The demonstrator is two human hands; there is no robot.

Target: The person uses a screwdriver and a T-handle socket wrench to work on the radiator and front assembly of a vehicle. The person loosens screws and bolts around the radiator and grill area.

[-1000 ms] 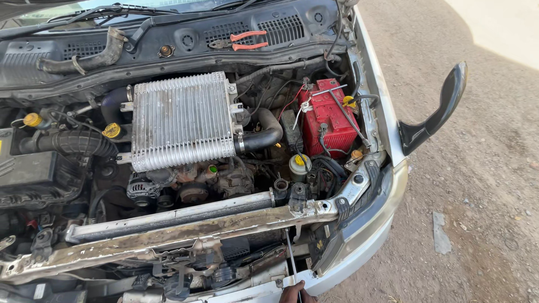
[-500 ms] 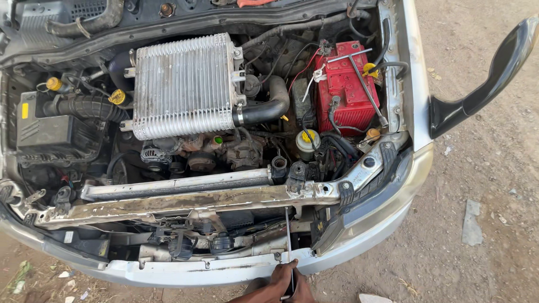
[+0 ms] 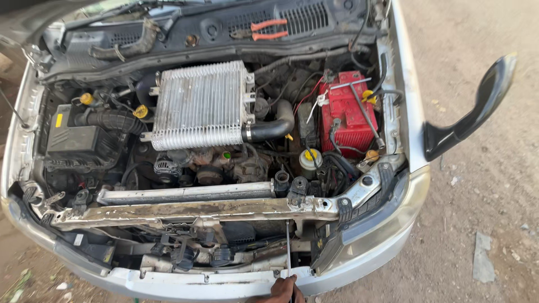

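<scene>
I look down into the open engine bay of a silver car. My right hand (image 3: 282,289) shows only at the bottom edge, just in front of the front bumper (image 3: 168,285). It is closed on the lower end of a long thin metal tool (image 3: 288,247). The shaft stands nearly upright, and its tip reaches the rusty front crossmember (image 3: 185,212). Behind that sit the ribbed silver intercooler (image 3: 199,104) and a red battery (image 3: 348,115). My left hand is out of view.
Orange-handled pliers (image 3: 268,29) lie on the black cowl at the back. A black air box (image 3: 76,143) fills the left side. At the right, a curved black trim piece (image 3: 474,112) sticks out over the dirt ground (image 3: 483,224).
The view has swung, so the engine bay sits more central and the hand is lower in frame. My hand stays on the tool, whose tip remains at the crossmember.
</scene>
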